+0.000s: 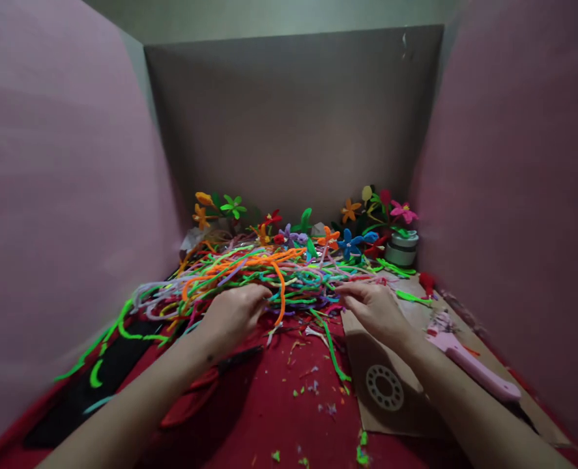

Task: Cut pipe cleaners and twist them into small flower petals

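A tangled heap of coloured pipe cleaners (249,270) lies across the middle of a red cloth (274,410). My left hand (232,312) rests at the heap's near edge, fingers curled into the strands beside an orange loop (281,296). My right hand (374,306) is at the heap's right edge, fingers drawn together in a pinch on pink and green strands. Finished pipe-cleaner flowers (352,241) stand along the back wall behind the heap.
Pink panels close in left and right, with a grey cardboard wall (293,124) behind. A brown paper piece (386,391) and a pink-handled tool (469,365) lie at the right. Red-handled scissors (210,384) lie under my left forearm. A small grey pot (402,247) holds flowers. Clippings litter the cloth.
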A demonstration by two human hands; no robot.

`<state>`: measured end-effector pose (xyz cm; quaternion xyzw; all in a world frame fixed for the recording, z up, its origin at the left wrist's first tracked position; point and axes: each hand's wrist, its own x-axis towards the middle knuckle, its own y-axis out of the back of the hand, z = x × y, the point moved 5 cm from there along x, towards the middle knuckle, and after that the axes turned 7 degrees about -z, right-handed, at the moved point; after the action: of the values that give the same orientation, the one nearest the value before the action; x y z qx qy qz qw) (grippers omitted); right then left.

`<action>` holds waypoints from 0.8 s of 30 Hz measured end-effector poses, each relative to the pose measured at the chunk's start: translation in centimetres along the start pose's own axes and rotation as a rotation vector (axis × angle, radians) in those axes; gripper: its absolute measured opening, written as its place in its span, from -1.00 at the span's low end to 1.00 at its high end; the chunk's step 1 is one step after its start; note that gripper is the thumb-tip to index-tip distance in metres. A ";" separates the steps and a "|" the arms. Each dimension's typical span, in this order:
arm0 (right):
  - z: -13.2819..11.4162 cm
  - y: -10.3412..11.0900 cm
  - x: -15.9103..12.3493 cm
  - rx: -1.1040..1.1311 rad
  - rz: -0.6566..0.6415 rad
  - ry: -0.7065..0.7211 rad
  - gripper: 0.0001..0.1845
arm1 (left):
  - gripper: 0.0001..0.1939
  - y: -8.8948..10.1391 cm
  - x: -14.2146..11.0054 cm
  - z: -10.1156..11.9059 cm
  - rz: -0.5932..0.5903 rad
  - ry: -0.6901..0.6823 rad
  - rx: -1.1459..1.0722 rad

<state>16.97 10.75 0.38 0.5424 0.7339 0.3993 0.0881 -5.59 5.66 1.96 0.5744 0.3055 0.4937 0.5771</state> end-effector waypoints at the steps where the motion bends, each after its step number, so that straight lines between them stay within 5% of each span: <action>1: -0.2 -0.1 -0.4 -0.026 -0.046 0.012 -0.70 | -0.77 0.0 0.3 -0.3 -0.029 0.041 0.000; 6: -1.3 0.5 -2.6 -0.174 -0.248 0.104 -0.72 | -0.76 -0.6 1.5 -0.1 -0.009 0.083 0.029; 10: -1.3 0.8 -3.5 -0.240 -0.264 0.102 -0.73 | -0.72 -0.2 2.1 -0.3 0.090 0.093 0.105; 14: -2.8 0.0 -3.2 -0.220 -0.279 0.161 -0.72 | -0.62 -1.0 2.5 -1.4 0.061 0.082 0.068; 19: -5.9 -3.0 -3.7 -0.366 -0.304 0.259 -0.76 | -0.51 -3.2 2.9 -1.9 0.000 0.025 0.075; 24: -5.3 -7.3 -4.6 -0.408 -0.349 0.400 -0.84 | -0.48 -3.7 4.6 -3.2 0.013 -0.014 0.031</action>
<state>10.51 3.52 -2.45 0.2907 0.7234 0.6154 0.1161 -6.20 11.59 -1.08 0.5888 0.3055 0.4886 0.5668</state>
